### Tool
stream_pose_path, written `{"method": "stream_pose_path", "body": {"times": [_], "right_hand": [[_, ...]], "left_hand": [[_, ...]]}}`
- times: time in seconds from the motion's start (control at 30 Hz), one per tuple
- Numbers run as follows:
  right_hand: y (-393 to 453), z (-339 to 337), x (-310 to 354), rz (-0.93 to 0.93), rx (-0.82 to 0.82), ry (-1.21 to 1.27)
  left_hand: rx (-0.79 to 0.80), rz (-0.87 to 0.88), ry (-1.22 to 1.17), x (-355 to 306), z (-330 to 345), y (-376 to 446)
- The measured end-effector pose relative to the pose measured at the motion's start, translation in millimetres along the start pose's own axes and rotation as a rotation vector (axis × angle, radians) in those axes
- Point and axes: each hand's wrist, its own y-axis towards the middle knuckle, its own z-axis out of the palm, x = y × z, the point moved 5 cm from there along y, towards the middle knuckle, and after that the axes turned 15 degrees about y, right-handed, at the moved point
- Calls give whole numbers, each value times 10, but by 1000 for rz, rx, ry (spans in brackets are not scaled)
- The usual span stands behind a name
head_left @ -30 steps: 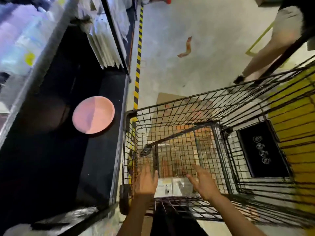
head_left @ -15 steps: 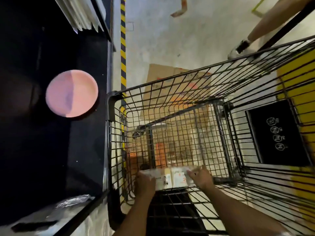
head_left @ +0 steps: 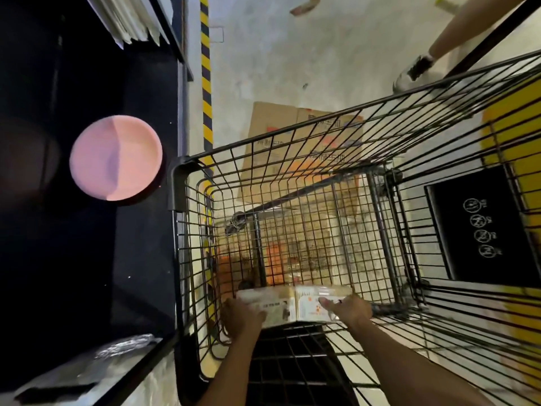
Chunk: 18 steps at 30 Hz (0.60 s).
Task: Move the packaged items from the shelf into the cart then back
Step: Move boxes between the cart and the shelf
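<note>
A flat white packaged item (head_left: pixel 295 303) with orange print lies low inside the black wire cart (head_left: pixel 181 183), near its close end. My left hand (head_left: pixel 241 316) grips the package's left end and my right hand (head_left: pixel 349 310) grips its right end, thumb on top. The dark shelf (head_left: pixel 87 259) stands to the left of the cart, with clear-wrapped packages (head_left: pixel 123 347) on its near edge and white flat packs (head_left: pixel 128 22) on the level farther off.
A pink round plate (head_left: pixel 115 158) sits on the dark shelf. A cardboard box (head_left: pixel 292 127) lies on the floor beyond the cart. A yellow-black stripe (head_left: pixel 205 68) runs along the shelf base. Another person's leg and shoe (head_left: pixel 415 68) are at top right.
Both hands went from open above the cart down onto the package and took hold of it. Since half a second ago they have barely moved.
</note>
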Motion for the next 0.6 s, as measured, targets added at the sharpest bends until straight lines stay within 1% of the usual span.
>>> {"method": "stream_pose_path", "body": {"times": [0.07,0.1,0.17,0.2,0.27,0.33,0.43,0.5,0.6], "right_hand": [[50,-16,-104,80,-31,84],[68,-28,-128,90,-68,161],[38,-24,-125,97,-76,368],[43,-8,-136,99,-57,482],[207,77,-280,96,0,619],[173,95,-283,77,37,629],[-53,13,-91,29,70,669],[-195,-27,28,25,96,690],[-392,-129,249,-45,104,708]], "left_hand": [[23,25,-24,-10,26,3],[33,30,-40,-15,33,-6],[33,60,-64,-26,34,-32],[36,82,-83,-33,34,-37],[67,124,-149,-58,54,-53],[90,143,-188,-54,84,-50],[70,196,-180,-72,33,-64],[50,221,-261,-94,1,-62],[-5,236,-352,-135,-92,-100]]}}
